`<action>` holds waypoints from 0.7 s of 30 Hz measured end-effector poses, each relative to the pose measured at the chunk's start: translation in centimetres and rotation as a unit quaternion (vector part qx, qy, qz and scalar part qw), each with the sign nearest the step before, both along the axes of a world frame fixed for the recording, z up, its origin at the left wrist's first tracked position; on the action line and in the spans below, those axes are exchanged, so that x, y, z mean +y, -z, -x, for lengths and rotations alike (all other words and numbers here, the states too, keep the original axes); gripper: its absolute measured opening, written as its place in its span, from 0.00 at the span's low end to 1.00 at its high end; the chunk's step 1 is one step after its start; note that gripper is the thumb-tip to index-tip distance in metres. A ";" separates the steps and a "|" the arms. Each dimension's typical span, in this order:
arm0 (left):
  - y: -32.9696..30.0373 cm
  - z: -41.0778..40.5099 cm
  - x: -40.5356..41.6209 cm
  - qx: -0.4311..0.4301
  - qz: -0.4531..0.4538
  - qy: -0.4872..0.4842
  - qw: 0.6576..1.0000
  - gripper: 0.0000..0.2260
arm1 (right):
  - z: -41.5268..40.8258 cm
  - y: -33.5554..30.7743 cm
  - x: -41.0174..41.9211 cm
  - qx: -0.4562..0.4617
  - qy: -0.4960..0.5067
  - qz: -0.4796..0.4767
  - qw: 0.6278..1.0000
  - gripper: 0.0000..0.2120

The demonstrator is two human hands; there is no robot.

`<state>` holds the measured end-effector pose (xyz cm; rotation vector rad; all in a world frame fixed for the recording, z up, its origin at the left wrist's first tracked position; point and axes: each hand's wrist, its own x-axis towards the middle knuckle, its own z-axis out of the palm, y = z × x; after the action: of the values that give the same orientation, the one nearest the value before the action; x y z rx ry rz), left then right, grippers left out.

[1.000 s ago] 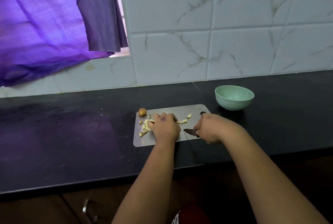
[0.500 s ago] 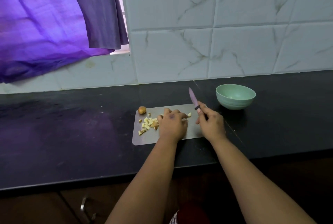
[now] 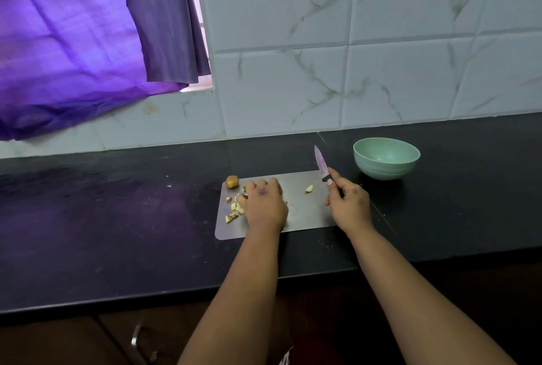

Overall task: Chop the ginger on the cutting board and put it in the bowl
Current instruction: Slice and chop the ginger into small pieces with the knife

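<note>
A grey cutting board (image 3: 305,212) lies on the black counter. Chopped ginger pieces (image 3: 234,209) are heaped at its left part, and one stray piece (image 3: 309,188) lies near the right. A round brown ginger end (image 3: 232,181) sits at the board's far left corner. My left hand (image 3: 265,203) rests palm down on the heap, fingers curled over some pieces. My right hand (image 3: 347,203) grips a knife (image 3: 321,163) by its dark handle, blade pointing up and away. A pale green bowl (image 3: 386,158) stands to the right of the board and looks empty.
The black counter (image 3: 117,218) ends at a front edge close to me, with a cabinet handle (image 3: 137,341) below. A white tiled wall (image 3: 352,56) runs behind. A purple curtain (image 3: 73,42) hangs at the upper left.
My right hand turned the knife from lying low over the board to blade-up. My left hand slid left, pushing the ginger pieces together into a heap.
</note>
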<state>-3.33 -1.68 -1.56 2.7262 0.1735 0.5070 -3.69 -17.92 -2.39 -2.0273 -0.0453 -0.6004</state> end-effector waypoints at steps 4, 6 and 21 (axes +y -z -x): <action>-0.2 0.1 0.4 -0.009 0.049 -0.028 0.998 0.08 | 0.5 -0.2 0.1 -0.008 -0.025 0.037 0.999 0.16; -0.3 0.2 0.4 -0.018 0.057 -0.014 0.998 0.09 | 0.6 -0.2 0.2 -0.013 -0.025 0.044 0.999 0.16; 0.0 0.1 0.1 -0.038 0.022 -0.065 0.997 0.11 | -0.1 0.3 0.0 -0.002 -0.001 0.018 1.000 0.15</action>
<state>-3.38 -1.60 -1.59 2.6599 0.3403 0.6342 -3.64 -17.93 -2.68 -2.0604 -0.0609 -0.6077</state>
